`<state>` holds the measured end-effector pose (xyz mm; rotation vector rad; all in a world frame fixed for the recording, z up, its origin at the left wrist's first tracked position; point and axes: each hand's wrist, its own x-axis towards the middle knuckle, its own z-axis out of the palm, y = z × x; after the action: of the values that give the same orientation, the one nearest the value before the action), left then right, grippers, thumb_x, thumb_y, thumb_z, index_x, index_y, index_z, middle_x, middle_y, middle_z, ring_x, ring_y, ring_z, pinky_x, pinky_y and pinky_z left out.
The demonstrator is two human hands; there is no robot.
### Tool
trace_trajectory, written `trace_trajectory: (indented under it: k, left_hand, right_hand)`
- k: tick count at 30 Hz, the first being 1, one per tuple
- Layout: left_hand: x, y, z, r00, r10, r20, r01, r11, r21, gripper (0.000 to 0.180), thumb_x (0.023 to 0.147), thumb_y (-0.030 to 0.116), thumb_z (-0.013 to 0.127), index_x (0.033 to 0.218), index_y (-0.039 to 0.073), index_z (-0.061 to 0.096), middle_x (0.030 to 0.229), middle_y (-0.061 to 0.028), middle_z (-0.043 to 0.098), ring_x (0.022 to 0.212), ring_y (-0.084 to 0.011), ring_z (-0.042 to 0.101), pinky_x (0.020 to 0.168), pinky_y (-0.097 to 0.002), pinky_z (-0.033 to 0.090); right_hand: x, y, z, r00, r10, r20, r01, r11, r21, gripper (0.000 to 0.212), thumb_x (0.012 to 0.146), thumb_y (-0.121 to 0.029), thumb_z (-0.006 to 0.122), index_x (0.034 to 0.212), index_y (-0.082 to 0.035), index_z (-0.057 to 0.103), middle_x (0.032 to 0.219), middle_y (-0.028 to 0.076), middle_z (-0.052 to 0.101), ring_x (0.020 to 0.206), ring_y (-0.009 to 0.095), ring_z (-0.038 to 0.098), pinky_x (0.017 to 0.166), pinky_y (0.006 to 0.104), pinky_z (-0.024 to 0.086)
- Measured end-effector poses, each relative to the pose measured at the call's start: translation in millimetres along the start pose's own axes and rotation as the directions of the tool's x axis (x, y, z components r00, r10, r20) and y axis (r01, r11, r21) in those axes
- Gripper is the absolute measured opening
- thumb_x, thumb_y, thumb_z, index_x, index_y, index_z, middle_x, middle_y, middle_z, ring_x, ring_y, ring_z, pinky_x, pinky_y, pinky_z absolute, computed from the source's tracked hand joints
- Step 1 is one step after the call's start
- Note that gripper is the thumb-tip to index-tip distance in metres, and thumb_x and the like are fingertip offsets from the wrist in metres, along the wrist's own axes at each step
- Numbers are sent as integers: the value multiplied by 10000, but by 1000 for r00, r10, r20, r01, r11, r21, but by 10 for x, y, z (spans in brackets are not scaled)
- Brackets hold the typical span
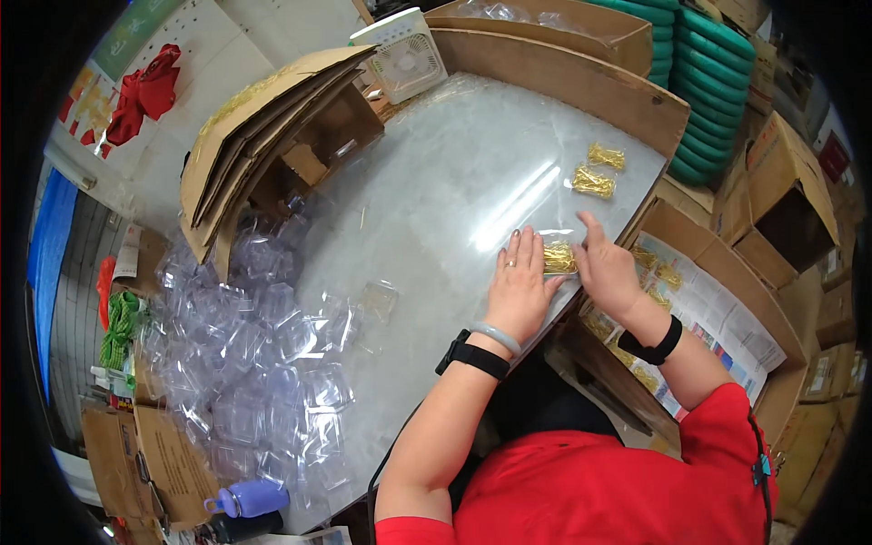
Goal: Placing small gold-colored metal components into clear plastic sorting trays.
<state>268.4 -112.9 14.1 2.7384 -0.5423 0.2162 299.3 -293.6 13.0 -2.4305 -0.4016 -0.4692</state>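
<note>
My left hand (pixel 520 292) lies flat on the grey tabletop with its fingers stretched out, its side against a small clear packet of thin gold metal pieces (pixel 559 258). At the packet's other side is my right hand (pixel 609 274), its index finger and thumb spread apart and the thumb close to the packet's edge. Farther off, near the table's right edge, lie two more packets of gold pieces, a nearer packet (pixel 593 182) and a farther packet (pixel 606 157). What exactly the gold pieces are is too small to tell.
A large heap of clear plastic boxes (pixel 254 363) covers the table's left side, beside a stack of folded cardboard (pixel 272 118). A white fan (pixel 407 56) stands at the back. To the right, a newspaper-lined cardboard box (pixel 727 309) holds gold pieces. A purple bottle (pixel 254 499) lies front left.
</note>
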Motion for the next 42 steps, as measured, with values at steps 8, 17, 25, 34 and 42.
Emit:
trace_trajectory:
  k: [8, 17, 25, 34, 42]
  left_hand:
    - [-22, 0, -49, 1000, -5, 22, 5, 999, 34, 702, 1009, 395, 506, 1489, -75, 302, 1565, -257, 282, 1461, -397, 269, 1193, -467, 247]
    - [-54, -41, -107, 999, -1, 51, 4, 999, -47, 799, 998, 345, 538, 1544, -62, 122, 1576, -256, 264, 1469, -407, 252, 1197, -466, 242]
    - [-86, -76, -29, 1000, 23, -1, -23, 999, -39, 803, 983, 286, 569, 1532, -87, 117, 1573, -289, 237, 1465, -424, 250, 1191, -476, 248]
    - [-48, 2, -78, 1000, -17, 15, 16, 999, 34, 695, 946, 280, 626, 1488, -36, 327, 1575, -255, 244, 1467, -406, 249, 1178, -535, 250]
    - [64, 75, -164, 999, -8, -43, 12, 995, 104, 572, 843, 229, 730, 1338, 52, 504, 1581, -216, 251, 1480, -401, 221, 1173, -592, 229]
  right_hand:
    - [660, 699, -314, 794, 555, 247, -597, 640, 484, 440, 948, -119, 583, 1317, 81, 452, 832, 112, 645, 640, 159, 623, 504, 288, 491]
    - [690, 588, -294, 734, 366, 573, -674, 500, 544, 393, 919, -105, 612, 1272, 48, 532, 817, -2, 599, 591, 52, 506, 465, 208, 409]
    - [681, 340, -193, 706, 201, 679, -623, 633, 460, 249, 960, -157, 613, 1154, -1, 617, 798, -21, 595, 603, 47, 505, 483, 210, 399]
    - [704, 328, -189, 623, 234, 746, -657, 675, 336, 231, 974, -245, 649, 874, -37, 655, 708, -8, 627, 587, 80, 585, 484, 242, 462]
    - [690, 219, -226, 623, 235, 746, -659, 671, 339, 240, 972, -252, 651, 861, -39, 646, 706, -4, 628, 576, 81, 586, 472, 238, 460]
